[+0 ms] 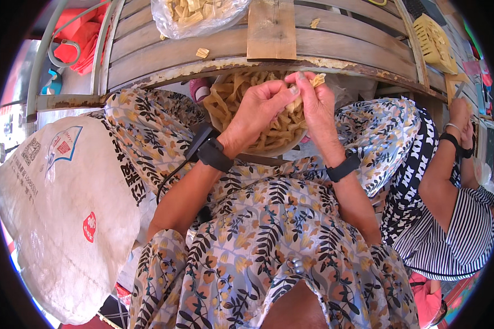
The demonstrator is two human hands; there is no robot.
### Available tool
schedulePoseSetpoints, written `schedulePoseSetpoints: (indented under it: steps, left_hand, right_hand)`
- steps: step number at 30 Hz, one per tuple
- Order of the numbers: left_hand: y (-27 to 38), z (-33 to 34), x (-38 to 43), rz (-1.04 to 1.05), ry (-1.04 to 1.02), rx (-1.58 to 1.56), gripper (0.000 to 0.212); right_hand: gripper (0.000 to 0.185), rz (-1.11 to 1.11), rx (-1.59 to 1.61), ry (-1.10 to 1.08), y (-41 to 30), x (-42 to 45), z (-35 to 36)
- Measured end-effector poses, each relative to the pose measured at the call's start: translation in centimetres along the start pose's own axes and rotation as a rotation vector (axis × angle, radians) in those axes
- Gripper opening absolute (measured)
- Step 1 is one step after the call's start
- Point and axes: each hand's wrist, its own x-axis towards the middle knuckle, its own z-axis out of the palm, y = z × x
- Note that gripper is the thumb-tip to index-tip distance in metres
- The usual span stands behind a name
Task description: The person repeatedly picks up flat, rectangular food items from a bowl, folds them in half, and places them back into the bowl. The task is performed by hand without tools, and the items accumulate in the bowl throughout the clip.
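Observation:
Both of my hands meet above a round container [278, 151] heaped with pale tan dried strips [226, 96]; what the strips are, I cannot tell. A pale yellow piece [293, 106] of similar stuff is pinched between my left hand [267, 98] and my right hand [315, 96], and its end sticks up past the right fingers. The thumbs and fingertips nearly touch. Past the container, on the slatted wooden table, a clear plastic bag [168, 24] holds cut pale pieces [191, 12]. A wooden board [271, 35] lies across the slats, with loose pieces [202, 52] nearby.
A rusty metal edge [181, 70] borders the slatted table. At the left stands a large white woven sack [66, 197] bearing writing. A co-worker in stripes sits at the right, a knife [460, 89] in hand over a small board. Beyond is a yellow plastic basket [434, 43] of pieces.

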Motion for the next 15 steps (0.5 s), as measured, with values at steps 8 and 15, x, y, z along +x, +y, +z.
schedulePoseSetpoints:
  steps: [8, 15]
  left_hand:
    - [10.6, -3.2, -2.3, 0.069, 0.419, -0.608, 0.033]
    - [4.9, -1.7, -3.1, 0.076, -0.018, 0.436, 0.014]
  right_hand:
    - [0.018, 0.011, 0.101, 0.283, -3.8, 0.1, -4.0]
    - [0.019, -0.021, -0.083, 0.020, -3.5, -1.1, -2.3]
